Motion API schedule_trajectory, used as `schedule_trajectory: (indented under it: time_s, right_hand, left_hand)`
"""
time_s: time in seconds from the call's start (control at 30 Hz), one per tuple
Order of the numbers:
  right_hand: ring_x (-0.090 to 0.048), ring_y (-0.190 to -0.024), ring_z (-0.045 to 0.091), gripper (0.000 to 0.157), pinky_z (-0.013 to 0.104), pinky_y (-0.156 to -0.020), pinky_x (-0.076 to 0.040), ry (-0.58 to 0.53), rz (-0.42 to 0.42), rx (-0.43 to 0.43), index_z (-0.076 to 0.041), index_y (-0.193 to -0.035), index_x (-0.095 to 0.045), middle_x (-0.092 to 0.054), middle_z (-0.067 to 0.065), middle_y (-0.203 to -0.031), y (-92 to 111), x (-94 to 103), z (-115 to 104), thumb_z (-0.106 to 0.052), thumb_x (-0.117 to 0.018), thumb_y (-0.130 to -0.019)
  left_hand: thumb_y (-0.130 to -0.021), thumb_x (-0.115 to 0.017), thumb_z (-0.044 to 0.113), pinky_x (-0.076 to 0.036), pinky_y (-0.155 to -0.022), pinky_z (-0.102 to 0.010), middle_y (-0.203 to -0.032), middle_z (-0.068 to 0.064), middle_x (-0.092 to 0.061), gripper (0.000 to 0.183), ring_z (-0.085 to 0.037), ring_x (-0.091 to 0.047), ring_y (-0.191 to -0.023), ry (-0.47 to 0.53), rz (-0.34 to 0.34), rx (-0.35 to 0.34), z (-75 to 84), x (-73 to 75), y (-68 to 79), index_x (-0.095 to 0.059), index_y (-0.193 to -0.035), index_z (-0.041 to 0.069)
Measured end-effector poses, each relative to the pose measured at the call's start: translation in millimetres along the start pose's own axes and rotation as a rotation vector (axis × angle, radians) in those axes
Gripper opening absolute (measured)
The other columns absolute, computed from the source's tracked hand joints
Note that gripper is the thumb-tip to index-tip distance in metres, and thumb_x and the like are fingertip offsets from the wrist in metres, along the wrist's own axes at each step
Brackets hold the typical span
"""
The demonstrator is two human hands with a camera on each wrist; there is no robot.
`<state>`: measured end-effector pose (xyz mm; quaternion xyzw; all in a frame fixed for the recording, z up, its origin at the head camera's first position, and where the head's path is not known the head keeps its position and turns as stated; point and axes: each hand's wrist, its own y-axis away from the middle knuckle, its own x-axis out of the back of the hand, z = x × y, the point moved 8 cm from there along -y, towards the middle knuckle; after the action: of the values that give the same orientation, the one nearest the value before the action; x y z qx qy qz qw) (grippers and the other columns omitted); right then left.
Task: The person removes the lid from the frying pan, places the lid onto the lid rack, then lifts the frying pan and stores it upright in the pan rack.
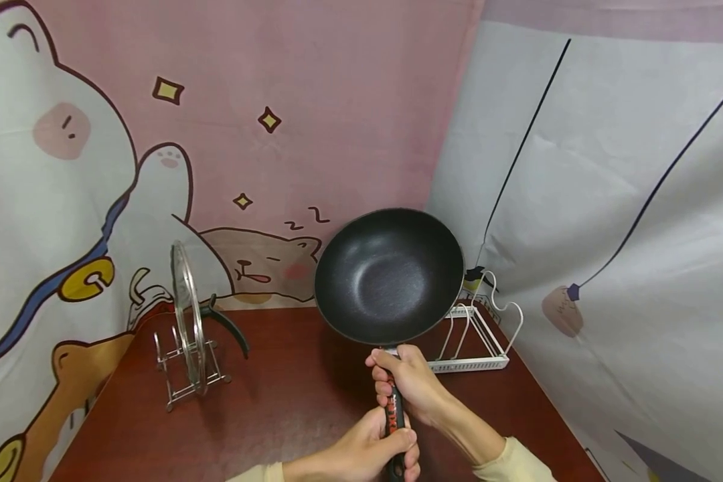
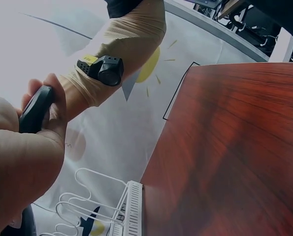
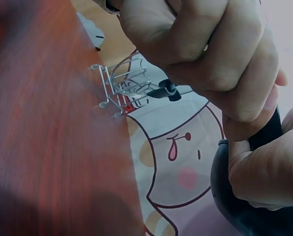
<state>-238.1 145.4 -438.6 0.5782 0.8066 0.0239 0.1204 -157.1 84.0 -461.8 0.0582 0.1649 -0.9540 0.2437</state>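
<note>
A black wok [image 1: 391, 274] is held up above the table, its dark inside facing me. Both hands grip its black handle [image 1: 394, 415], which bears red lettering. My left hand [image 1: 370, 445] wraps round the lower end of the handle. Further up, close to the pan, my right hand [image 1: 412, 385] holds the same handle. In the left wrist view the handle's end [image 2: 36, 109] sticks out of the left fist. The right wrist view has the right hand [image 3: 267, 172] beside the wok's dark outer side [image 3: 222, 196], partly hiding the handle.
A glass lid [image 1: 188, 314] with a black handle stands upright in a wire rack [image 1: 175, 361] at the left. At the right, behind the wok, is a white rack [image 1: 476, 363] with curved wires. A printed cloth [image 1: 367, 100] hangs behind the reddish-brown table [image 1: 277, 395].
</note>
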Motion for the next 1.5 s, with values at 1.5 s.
schedule_trajectory:
  time_s: [1.5]
  right_hand:
    - [-0.049, -0.055, 0.009, 0.020, 0.025, -0.053, -0.050, 0.162, 0.163, 0.055, 0.000, -0.108, -0.058, -0.051, -0.004, -0.071, 12, 40.1, -21, -0.018, -0.052, -0.117]
  left_hand:
    - [-0.113, -0.046, 0.005, -0.061, -0.071, -0.024, -0.076, -0.030, -0.042, 0.037, -0.002, -0.063, -0.067, 0.137, 0.031, 0.064, -12.2, -11.9, -38.8, -0.033, -0.103, -0.028]
